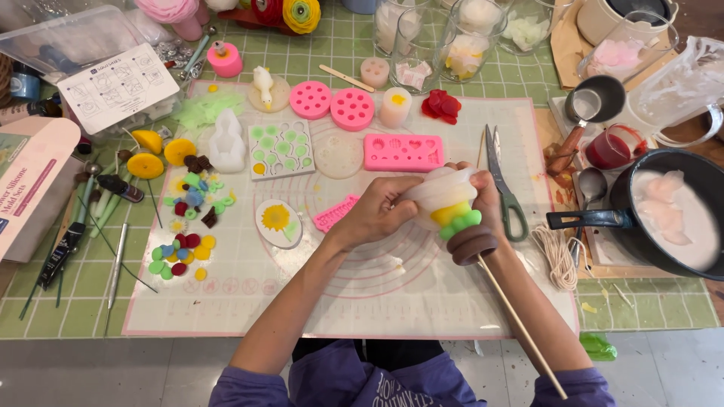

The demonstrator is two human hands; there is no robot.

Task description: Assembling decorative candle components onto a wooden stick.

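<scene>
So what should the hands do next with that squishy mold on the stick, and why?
Probably keep peeling the white mold upward. The left hand and right hand both grip it, and yellow and green layers already show below its rim, above the brown piece on the stick.

Scissors [501, 181] lie on the mat [377, 301], pan [671, 215] to their right.

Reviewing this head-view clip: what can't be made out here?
- Right hand: mostly hidden behind the translucent mould.
- Mould's inside: covered by the left hand.
- Wooden stick: top end hidden inside the brown ring.
- Black pan: cut by the right edge.
</scene>
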